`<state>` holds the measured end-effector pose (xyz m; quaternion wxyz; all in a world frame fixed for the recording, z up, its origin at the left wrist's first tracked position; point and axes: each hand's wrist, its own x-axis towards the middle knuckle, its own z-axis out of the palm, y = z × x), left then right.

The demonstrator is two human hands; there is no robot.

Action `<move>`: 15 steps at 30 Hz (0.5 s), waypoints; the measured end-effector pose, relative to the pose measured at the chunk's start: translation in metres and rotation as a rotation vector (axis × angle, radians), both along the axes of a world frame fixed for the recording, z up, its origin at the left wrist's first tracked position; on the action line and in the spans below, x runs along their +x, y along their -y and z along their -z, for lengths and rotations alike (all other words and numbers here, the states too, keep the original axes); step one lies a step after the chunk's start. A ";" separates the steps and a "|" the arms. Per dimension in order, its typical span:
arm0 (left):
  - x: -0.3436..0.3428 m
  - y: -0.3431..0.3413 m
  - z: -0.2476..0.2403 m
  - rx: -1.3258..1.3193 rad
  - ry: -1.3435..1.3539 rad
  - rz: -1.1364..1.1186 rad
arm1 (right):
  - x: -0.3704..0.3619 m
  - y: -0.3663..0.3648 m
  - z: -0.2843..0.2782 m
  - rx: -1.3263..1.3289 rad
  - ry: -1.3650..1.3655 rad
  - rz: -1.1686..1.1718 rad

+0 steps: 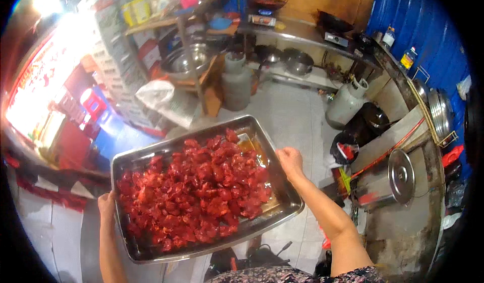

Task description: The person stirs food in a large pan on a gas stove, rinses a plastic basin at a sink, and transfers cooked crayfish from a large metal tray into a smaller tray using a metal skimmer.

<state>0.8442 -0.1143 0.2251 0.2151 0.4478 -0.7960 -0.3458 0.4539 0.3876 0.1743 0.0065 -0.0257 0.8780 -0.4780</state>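
Observation:
Between my two hands hangs a large rectangular metal tray [257, 226], held out in front of my body and slightly turned. A heap of glossy red pieces of food [194, 187], perhaps meat, covers most of it. Some brownish liquid [254, 149] shows at the far right corner. My left hand [107, 203] grips the left rim, its fingers mostly hidden by the tray wall. On the right rim, my right hand [290, 161] is closed around the edge near the far corner.
Two gas cylinders [236, 87] [347, 101] stand on the tiled floor [287, 109] ahead. A worktop with woks [334, 23] and burners runs along the back and right. At left is a shelf with metal basins [186, 60]; a white sack [160, 97] lies before it. A round lid [401, 176] stands at right.

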 end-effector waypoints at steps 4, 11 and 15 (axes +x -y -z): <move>-0.133 -0.025 -0.018 0.208 -0.098 -0.023 | -0.116 -0.027 -0.012 0.069 0.017 0.056; -0.407 -0.081 -0.008 0.280 -0.024 0.049 | -0.320 -0.131 -0.013 -0.015 -0.037 0.203; -0.566 -0.071 0.013 0.103 -0.011 0.174 | -0.415 -0.170 -0.059 0.081 -0.100 0.272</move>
